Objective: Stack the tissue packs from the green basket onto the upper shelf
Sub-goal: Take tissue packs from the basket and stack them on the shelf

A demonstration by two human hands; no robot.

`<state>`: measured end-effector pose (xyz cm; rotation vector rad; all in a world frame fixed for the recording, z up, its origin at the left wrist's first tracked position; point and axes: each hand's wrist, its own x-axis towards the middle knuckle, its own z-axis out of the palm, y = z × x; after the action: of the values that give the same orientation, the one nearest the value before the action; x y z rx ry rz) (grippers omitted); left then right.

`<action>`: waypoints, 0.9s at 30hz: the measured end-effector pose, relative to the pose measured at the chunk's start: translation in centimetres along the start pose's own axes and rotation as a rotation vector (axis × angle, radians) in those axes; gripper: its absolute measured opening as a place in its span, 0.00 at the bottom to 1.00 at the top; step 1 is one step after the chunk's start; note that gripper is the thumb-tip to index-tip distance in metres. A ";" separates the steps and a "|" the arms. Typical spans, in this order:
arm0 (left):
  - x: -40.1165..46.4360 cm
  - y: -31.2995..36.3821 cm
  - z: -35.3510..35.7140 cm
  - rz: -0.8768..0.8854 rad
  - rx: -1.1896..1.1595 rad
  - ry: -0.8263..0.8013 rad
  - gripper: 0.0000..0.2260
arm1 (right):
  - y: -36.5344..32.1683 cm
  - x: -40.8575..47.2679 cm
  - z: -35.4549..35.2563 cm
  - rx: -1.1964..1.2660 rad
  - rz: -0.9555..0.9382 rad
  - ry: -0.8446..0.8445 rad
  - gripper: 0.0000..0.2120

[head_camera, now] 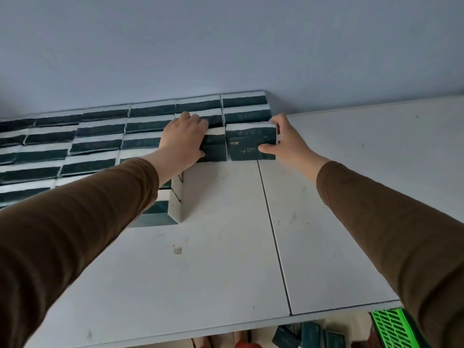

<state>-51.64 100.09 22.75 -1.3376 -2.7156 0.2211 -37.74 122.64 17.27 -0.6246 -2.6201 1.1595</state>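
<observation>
Dark green and white tissue packs stand in several rows on the white upper shelf, against the wall at the left. My left hand grips a pack at the right end of a row, fingers curled over its top. Beside it, my right hand holds another pack from the right, thumb on its front face and fingers behind. The two packs stand side by side in front of the back rows. The green basket shows at the bottom right, below the shelf edge.
The pale wall rises right behind the packs. A seam splits the shelf into two boards; the right board is bare. Loose packs lie below the shelf's front edge next to the basket.
</observation>
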 end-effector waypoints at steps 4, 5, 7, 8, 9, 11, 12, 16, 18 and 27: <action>0.1 -0.1 0.3 0.012 -0.062 0.051 0.26 | 0.2 0.4 0.6 -0.014 -0.012 0.102 0.29; 0.1 -0.2 0.4 0.013 -0.068 0.065 0.26 | 0.2 0.3 0.8 -0.010 -0.011 0.120 0.29; 0.1 -0.3 0.5 0.017 -0.059 0.088 0.27 | 0.1 0.3 1.3 0.009 -0.003 0.148 0.29; 0.1 -0.4 0.6 0.019 -0.049 0.097 0.26 | 0.1 0.3 1.4 0.017 0.005 0.164 0.29; 0.2 -0.4 0.7 0.020 -0.040 0.103 0.26 | -0.1 0.3 1.5 0.021 0.013 0.181 0.29; 0.3 -0.2 0.7 0.012 -0.032 0.111 0.26 | -0.3 0.3 1.8 0.028 0.031 0.206 0.30; 0.3 -0.1 0.7 0.004 -0.033 0.112 0.26 | -0.3 0.3 2.0 0.033 0.045 0.213 0.30; -0.2 0.2 0.5 -0.023 -0.052 0.080 0.28 | 0.0 -0.2 2.7 0.053 0.157 0.221 0.30; -0.9 0.3 0.0 -0.035 -0.087 0.064 0.30 | 0.1 -0.8 2.5 0.056 0.195 0.198 0.32; -8.8 3.7 -3.8 0.042 -0.130 0.183 0.28 | -1.5 -10.7 -2.5 -0.042 0.119 0.236 0.29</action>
<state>-42.80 95.62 25.58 -1.3736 -2.5895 -0.0734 -27.78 118.40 19.87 -0.8786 -2.4412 0.9962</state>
